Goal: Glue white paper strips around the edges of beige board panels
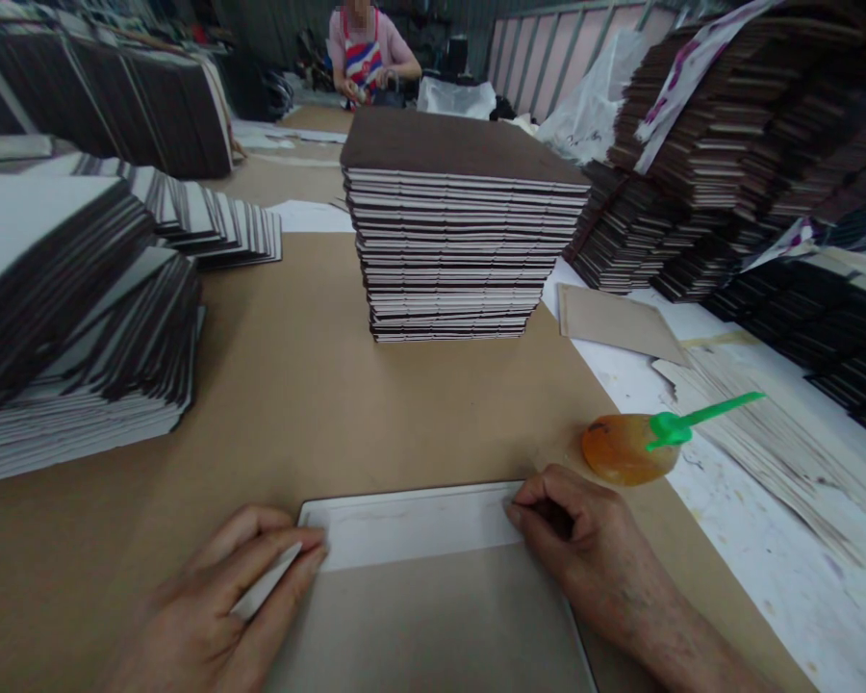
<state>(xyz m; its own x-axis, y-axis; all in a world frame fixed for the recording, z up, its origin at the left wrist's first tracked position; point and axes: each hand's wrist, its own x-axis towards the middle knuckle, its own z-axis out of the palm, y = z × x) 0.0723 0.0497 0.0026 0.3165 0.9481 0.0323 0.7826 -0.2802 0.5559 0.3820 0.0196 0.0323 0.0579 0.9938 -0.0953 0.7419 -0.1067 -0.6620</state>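
A flat grey-beige board (pixel 440 616) with a thin dark edge lies in front of me. Along its far edge runs a white strip (pixel 419 527), which looks like paper. My left hand (pixel 223 597) is closed at the board's far left corner, its fingertips on the strip's left end. A flat white pointed piece (pixel 267 582) is gripped between those fingers; its kind is unclear. At the far right corner, my right hand (pixel 592 558) pinches the strip's right end between thumb and forefinger.
Beyond the board stands a tall stack of brown-covered boards (pixel 466 241). More stacked boards lean at left (pixel 79 318) and pile up at right (pixel 707 144). An amber lump (pixel 621 450) with a green-handled tool (pixel 714 412) sits right. A person (pixel 371 53) works at the back.
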